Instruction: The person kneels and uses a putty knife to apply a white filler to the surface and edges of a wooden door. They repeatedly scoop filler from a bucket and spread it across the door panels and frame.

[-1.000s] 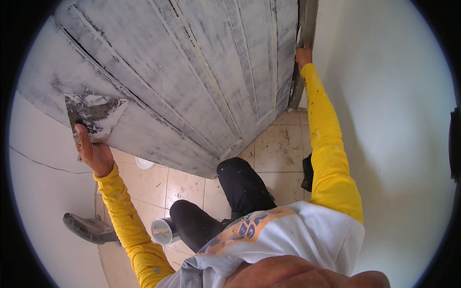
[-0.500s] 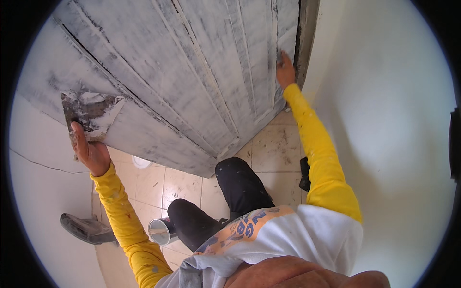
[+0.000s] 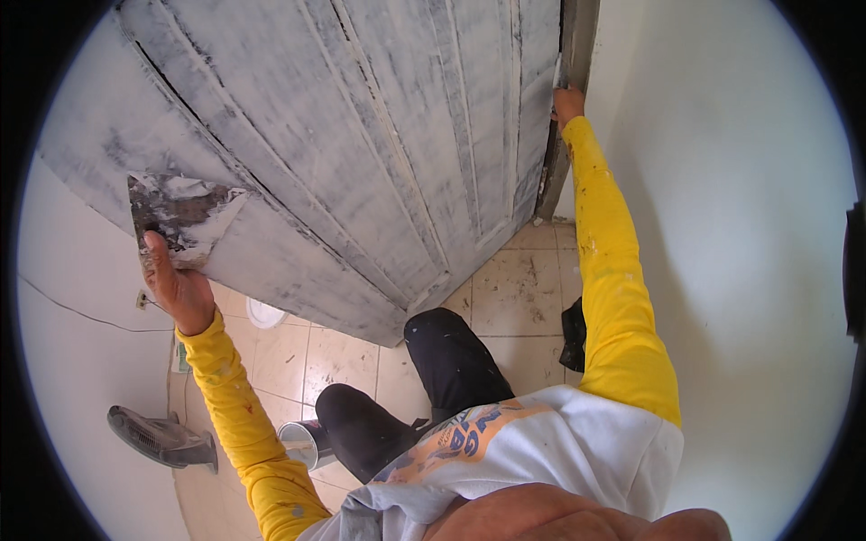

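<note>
My left hand [image 3: 178,287] grips the lower edge of a flat, worn plate [image 3: 189,215] smeared with white and grey putty, thumb on its face. The plate is held up in front of a panelled door [image 3: 334,162] that is patchily coated in white over grey, with dark grooves. Up at the door's right edge, beside the brown frame [image 3: 580,45], my right hand [image 3: 567,105] is closed. A thin, pale, scraper-like blade [image 3: 557,68] shows just above its fingers; most of it is hidden by the hand.
Tiled floor [image 3: 516,288] with dark smudges lies below. An open can [image 3: 305,444] stands by my knee, and a white round lid [image 3: 264,313] lies near the door. A grey fan [image 3: 162,437] is at the left wall, a dark object [image 3: 574,335] at the right. Cable [image 3: 90,316] runs along the left wall.
My right hand has moved right and slightly up, from the door's face to its edge by the frame. The left hand and plate have shifted slightly right.
</note>
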The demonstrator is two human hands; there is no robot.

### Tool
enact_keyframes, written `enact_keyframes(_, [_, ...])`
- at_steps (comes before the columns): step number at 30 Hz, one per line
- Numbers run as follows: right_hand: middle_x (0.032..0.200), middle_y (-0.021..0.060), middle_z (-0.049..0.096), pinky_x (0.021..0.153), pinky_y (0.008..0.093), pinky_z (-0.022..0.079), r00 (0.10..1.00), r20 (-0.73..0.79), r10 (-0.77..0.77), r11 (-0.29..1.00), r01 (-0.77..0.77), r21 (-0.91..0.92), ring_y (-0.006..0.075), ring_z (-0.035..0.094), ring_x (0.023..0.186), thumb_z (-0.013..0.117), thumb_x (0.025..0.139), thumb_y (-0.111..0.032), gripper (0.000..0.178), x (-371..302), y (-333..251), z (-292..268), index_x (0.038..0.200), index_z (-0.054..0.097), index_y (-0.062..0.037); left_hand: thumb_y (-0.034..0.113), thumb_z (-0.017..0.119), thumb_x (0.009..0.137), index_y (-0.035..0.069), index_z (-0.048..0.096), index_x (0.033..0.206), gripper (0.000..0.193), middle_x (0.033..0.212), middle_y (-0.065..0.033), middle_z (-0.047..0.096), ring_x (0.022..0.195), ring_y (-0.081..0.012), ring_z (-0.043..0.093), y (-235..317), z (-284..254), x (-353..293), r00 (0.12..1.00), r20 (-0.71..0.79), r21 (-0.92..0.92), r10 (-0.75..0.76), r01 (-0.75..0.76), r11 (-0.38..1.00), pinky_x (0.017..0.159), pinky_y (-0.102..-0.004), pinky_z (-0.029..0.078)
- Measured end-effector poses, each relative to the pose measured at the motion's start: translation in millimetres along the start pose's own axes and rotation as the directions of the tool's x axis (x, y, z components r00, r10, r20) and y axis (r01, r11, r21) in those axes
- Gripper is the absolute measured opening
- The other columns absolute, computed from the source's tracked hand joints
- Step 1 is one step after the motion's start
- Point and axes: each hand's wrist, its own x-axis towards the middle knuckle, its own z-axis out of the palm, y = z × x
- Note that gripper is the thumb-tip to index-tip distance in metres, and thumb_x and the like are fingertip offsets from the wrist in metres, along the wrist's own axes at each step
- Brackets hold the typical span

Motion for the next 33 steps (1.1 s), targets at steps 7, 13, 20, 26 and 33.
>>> enact_keyframes(7, [0.119,0.0185,0.054,0.088,0.0361,0.044,0.905,0.022,-0.424,0.856,0.409,-0.316,0.0289,0.053,0.106,0.050,0.085,-0.012,0.049,-15,50,13,0.134,0.045,-0.0072,0.023,0.047,0.097,-0.003,0.052,0.122,0.036,0.123,-0.0096,0.055,0.109,-0.0179,0.053,-5,8,1,0.998,-0.067,-0.030,-0.021,0.019,0.999,0.096,-0.0335,0.041])
enact_keyframes(13, [0.117,0.0195,0.057,0.084,0.0331,0.045,0.925,0.060,-0.376,0.883,0.377,-0.279,0.0285,0.056,0.098,0.051,0.086,-0.012,0.047,-77,72,7,0.132,0.048,-0.0071,0.021,0.049,0.096,-0.003,0.054,0.120,0.034,0.121,-0.0090,0.057,0.108,-0.0168,0.054,2,3,3,0.999,-0.031,-0.062,-0.020,0.018,0.998,0.095,-0.0318,0.041])
enact_keyframes(20, [0.113,0.0141,0.055,0.074,0.0425,0.047,1.000,0.017,0.000,1.000,0.000,0.022,0.0260,0.054,0.095,0.054,0.085,-0.015,0.050,-4,-11,-11,0.133,0.044,-0.0065,0.021,0.045,0.098,-0.004,0.051,0.124,0.037,0.126,-0.0096,0.054,0.113,-0.0178,0.051,-10,-19,3,0.999,-0.045,-0.016,0.023,-0.023,1.000,0.099,-0.0328,0.039])
enact_keyframes(26, [0.111,0.0112,0.056,0.077,0.0410,0.046,0.999,0.043,0.026,1.000,-0.026,0.005,0.0237,0.053,0.096,0.053,0.084,-0.015,0.053,28,-19,-9,0.136,0.042,-0.0090,0.022,0.045,0.098,-0.004,0.050,0.124,0.037,0.127,-0.0096,0.053,0.113,-0.0175,0.051,-4,-5,1,0.999,-0.037,-0.056,-0.008,0.006,0.998,0.099,-0.0331,0.038])
enact_keyframes(33, [0.124,0.0211,0.054,0.095,0.0374,0.042,0.802,0.155,-0.577,0.735,0.593,-0.329,0.0339,0.053,0.113,0.050,0.087,-0.016,0.044,-83,45,22,0.130,0.050,-0.0068,0.022,0.051,0.095,-0.004,0.055,0.119,0.035,0.121,-0.0093,0.057,0.110,-0.0157,0.053,-6,-18,0,0.995,-0.101,-0.013,0.021,-0.023,1.000,0.097,-0.0307,0.039])
